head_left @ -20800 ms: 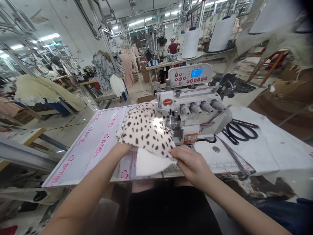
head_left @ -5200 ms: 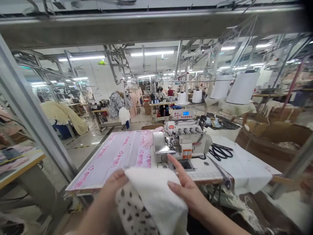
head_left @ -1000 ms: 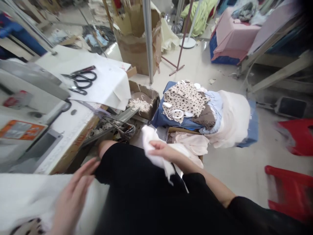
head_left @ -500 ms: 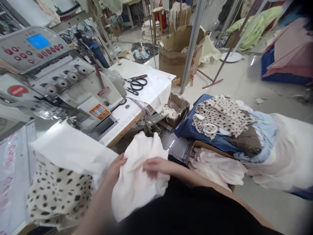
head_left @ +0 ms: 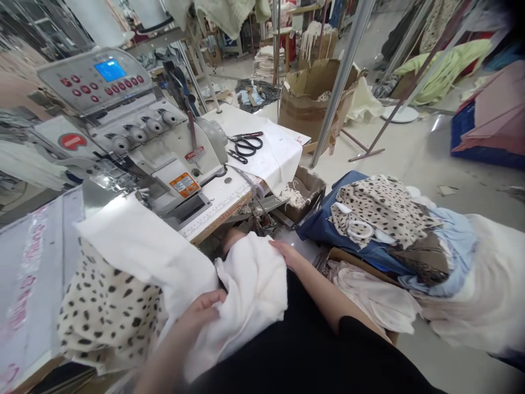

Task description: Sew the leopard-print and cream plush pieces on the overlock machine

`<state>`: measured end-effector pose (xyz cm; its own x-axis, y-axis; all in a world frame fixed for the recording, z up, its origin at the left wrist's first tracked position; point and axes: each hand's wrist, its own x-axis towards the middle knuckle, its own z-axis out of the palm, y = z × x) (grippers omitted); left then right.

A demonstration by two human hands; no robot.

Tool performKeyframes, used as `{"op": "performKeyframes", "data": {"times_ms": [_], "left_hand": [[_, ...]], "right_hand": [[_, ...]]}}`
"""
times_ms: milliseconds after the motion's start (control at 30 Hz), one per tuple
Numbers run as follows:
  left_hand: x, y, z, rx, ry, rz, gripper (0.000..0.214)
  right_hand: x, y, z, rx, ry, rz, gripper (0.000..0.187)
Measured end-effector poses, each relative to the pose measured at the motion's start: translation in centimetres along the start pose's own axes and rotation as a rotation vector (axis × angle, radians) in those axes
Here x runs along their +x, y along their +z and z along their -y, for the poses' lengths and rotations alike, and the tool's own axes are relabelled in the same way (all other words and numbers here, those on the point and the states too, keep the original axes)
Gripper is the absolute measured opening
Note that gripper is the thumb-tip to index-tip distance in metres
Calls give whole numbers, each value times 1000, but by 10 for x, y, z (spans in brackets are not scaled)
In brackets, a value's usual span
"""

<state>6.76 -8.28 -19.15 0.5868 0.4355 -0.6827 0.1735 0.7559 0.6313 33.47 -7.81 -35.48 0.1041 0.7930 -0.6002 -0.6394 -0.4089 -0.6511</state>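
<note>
A crumpled piece of white fabric (head_left: pixel 258 273) lies over my lap, with both hands on it. My left hand (head_left: pixel 203 312) pinches its left edge between thumb and fingers. On the upper right edge, my right hand (head_left: pixel 283 251) grips the fabric, its fingertips partly hidden by the cloth. To the left, a white fabric strip (head_left: pixel 147 241) runs from the overlock sewing machine (head_left: pixel 156 158) down toward my left hand. Below that strip hangs spotted fabric (head_left: pixel 110 312), black marks on cream.
Black scissors (head_left: pixel 248 145) and thread snips (head_left: pixel 238 157) lie on the machine table (head_left: pixel 229 191). A small scrap box (head_left: pixel 311 186) stands past its edge. To the right are a spotted fabric pile (head_left: pixel 381 205) and a box of pale pink pieces (head_left: pixel 369 295). A metal pole (head_left: pixel 344 82) rises behind.
My right hand has moved from the middle of the white fabric to its upper right edge. My left hand has shifted lower on the left edge. The camera view has swung left.
</note>
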Motion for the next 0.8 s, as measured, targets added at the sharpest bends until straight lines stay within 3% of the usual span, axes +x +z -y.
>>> {"op": "performKeyframes", "data": {"times_ms": [100, 300, 500, 633, 800], "left_hand": [[-4, 5, -4, 43, 15, 44, 23], [-7, 9, -12, 158, -2, 103, 22], [-10, 16, -33, 352, 91, 118, 16], [-17, 11, -49, 272, 274, 1, 19], [-32, -4, -65, -36, 526, -305, 35]], "right_hand": [[-2, 6, 12, 48, -64, 44, 17], [-21, 22, 51, 71, -277, 96, 30], [-45, 54, 120, -6, -556, 112, 35], [-62, 72, 180, -86, -779, 96, 29], [-75, 89, 235, -175, -1016, 32, 20]]}}
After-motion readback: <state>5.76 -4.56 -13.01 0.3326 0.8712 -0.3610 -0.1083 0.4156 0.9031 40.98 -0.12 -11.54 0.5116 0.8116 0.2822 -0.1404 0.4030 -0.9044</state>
